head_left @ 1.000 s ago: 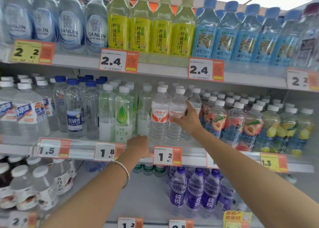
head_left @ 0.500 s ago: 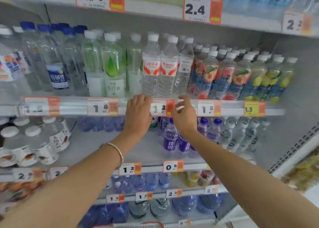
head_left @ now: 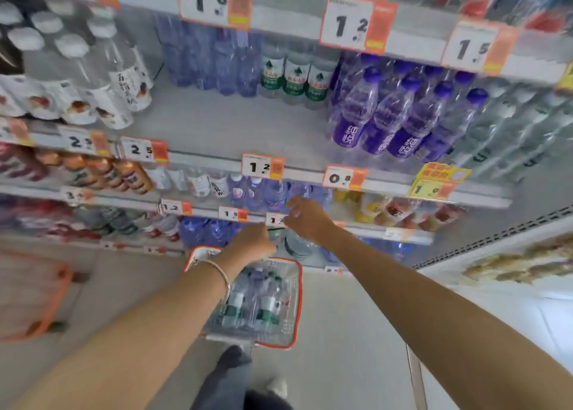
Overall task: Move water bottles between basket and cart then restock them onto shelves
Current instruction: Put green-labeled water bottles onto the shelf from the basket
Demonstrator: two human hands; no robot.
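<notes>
Red-rimmed basket (head_left: 297, 288): at floor (head_left: 341, 322) edge under shelves (head_left: 217, 124), water bottles (head_left: 254, 298) piled inside
Right hand (head_left: 307, 220): fingers apart, empty
Left hand (head_left: 254, 242): can't tell
Risk: loose pile, a sloppy grab might drop one

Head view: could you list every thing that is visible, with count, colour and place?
purple-capped bottles: several, purple labels, middle shelf, right
green-label bottles: three, clear, same shelf, behind
white-capped bottles: many, white labels, same shelf, left
price tags: many, white and orange, shelf edges
basket: one, red rim, on floor, holding mixed bottles
cart: one, orange, floor, far left, blurred
left hand: one, over the basket, fingers hidden
right hand: one, fingers spread, empty, near low shelf edge
</notes>
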